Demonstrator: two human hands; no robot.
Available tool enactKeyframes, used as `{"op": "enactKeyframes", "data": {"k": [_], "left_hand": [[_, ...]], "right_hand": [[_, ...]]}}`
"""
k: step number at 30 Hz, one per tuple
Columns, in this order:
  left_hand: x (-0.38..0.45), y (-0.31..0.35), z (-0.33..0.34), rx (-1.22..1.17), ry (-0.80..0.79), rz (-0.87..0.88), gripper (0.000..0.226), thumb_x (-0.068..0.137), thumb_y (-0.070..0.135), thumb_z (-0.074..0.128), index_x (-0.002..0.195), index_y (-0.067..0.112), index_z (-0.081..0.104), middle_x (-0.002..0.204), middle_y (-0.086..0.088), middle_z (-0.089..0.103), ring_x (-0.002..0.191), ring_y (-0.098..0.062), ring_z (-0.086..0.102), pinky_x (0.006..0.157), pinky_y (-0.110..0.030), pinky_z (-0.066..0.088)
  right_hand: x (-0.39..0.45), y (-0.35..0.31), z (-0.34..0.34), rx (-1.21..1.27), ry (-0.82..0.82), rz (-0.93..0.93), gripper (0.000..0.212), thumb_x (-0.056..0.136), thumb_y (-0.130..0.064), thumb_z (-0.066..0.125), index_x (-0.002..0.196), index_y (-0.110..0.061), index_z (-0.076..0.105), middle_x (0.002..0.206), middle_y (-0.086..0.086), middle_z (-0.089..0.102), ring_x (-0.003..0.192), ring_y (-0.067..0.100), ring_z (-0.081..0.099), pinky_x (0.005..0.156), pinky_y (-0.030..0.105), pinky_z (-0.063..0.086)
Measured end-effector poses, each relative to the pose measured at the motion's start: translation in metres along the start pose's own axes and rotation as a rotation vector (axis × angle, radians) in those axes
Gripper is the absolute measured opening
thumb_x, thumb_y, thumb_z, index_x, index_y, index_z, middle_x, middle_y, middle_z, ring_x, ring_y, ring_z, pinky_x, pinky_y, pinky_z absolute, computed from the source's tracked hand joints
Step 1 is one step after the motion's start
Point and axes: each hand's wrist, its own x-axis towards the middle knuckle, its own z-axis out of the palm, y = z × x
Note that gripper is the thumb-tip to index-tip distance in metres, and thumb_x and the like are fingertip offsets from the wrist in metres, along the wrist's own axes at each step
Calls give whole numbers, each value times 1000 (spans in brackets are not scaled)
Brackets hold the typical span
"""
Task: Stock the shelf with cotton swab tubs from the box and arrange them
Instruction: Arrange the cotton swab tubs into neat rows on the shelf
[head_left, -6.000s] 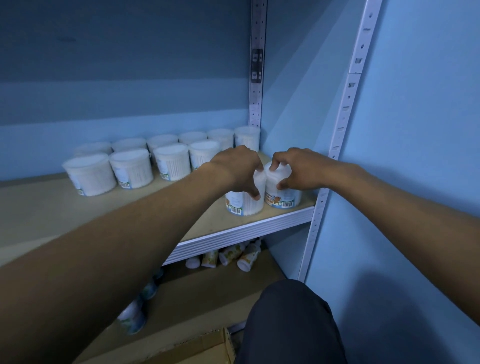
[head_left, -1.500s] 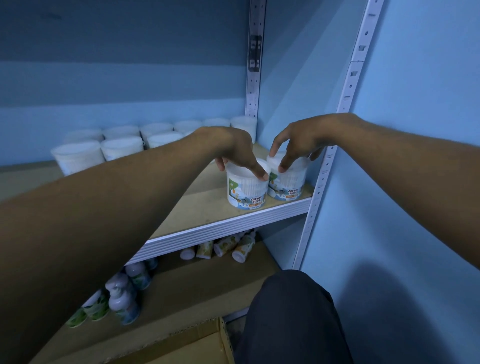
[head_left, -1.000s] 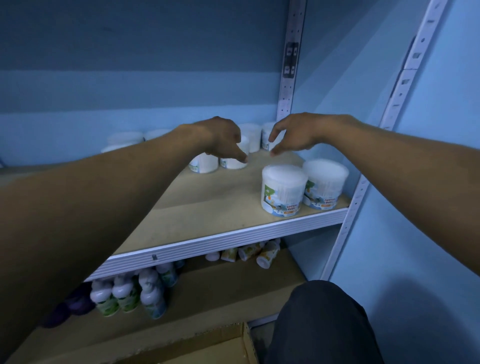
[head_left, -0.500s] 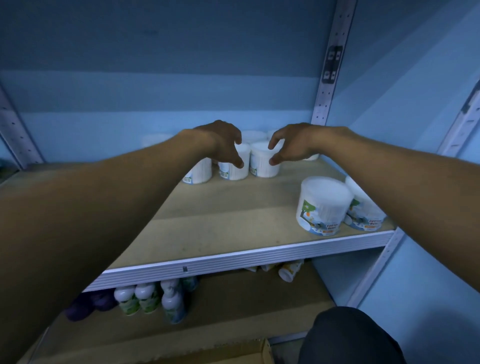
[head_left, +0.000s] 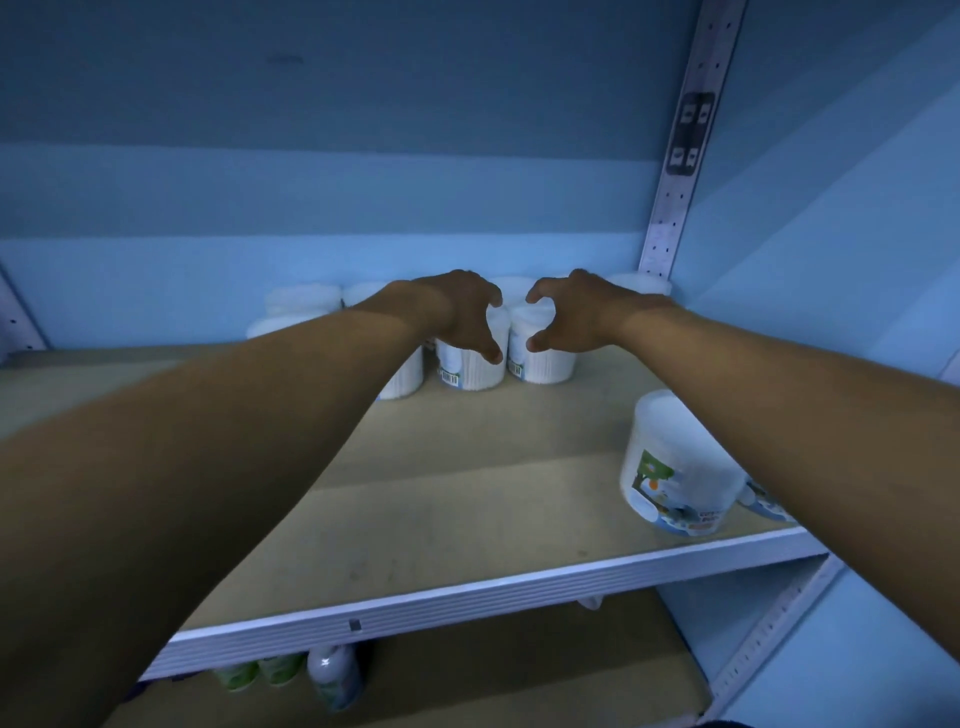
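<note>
Head view: left hand (head_left: 457, 312) and right hand (head_left: 569, 312) spread like claws just short of two back tubs (head_left: 470, 364), gripping nothing yet. Front tub (head_left: 675, 467) under right forearm, near shelf (head_left: 467, 519) edge. Risk: snagged by that forearm, tipped off; back neighbours knocked over by hasty grab.

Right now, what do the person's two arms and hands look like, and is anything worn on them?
Both forearms are bare up to the picture's edge: no sleeves visible. The left hand and right hand wear no gloves. No watch, bracelet or ring is visible; the dim light could hide small details.
</note>
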Motion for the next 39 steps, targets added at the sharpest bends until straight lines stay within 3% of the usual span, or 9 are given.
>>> {"op": "enactKeyframes", "data": {"k": [13, 21, 32, 39], "left_hand": [[35, -9, 8, 74, 5, 59, 76, 78, 53, 73, 143, 29, 44, 142, 1, 49, 127, -23, 48, 98, -34, 42], [33, -10, 7, 52, 13, 51, 79, 70, 57, 78, 139, 33, 48, 139, 3, 52, 124, -22, 50, 100, -36, 45], [5, -1, 7, 13, 11, 40, 76, 68, 54, 81, 135, 35, 51, 136, 5, 53, 123, -20, 51, 91, -30, 43], [-19, 6, 4, 4, -7, 21, 77, 65, 51, 84, 133, 37, 52, 135, 6, 55, 122, -21, 54, 98, -36, 48]], "right_hand": [[36, 1, 16, -33, 33, -31, 66, 85, -52, 69, 144, -40, 44, 153, 1, 44, 135, 28, 45, 107, 41, 43], [28, -4, 14, -36, 38, -23, 63, 82, -49, 73, 140, -42, 49, 150, -1, 46, 134, 27, 46, 107, 40, 42], [-3, -13, 12, -67, 11, -30, 63, 83, -49, 71, 141, -41, 47, 150, -1, 47, 134, 27, 46, 109, 41, 40], [-28, -20, 9, -88, -30, -8, 68, 81, -52, 71, 143, -42, 44, 151, -2, 45, 132, 24, 48, 100, 36, 44]]}}
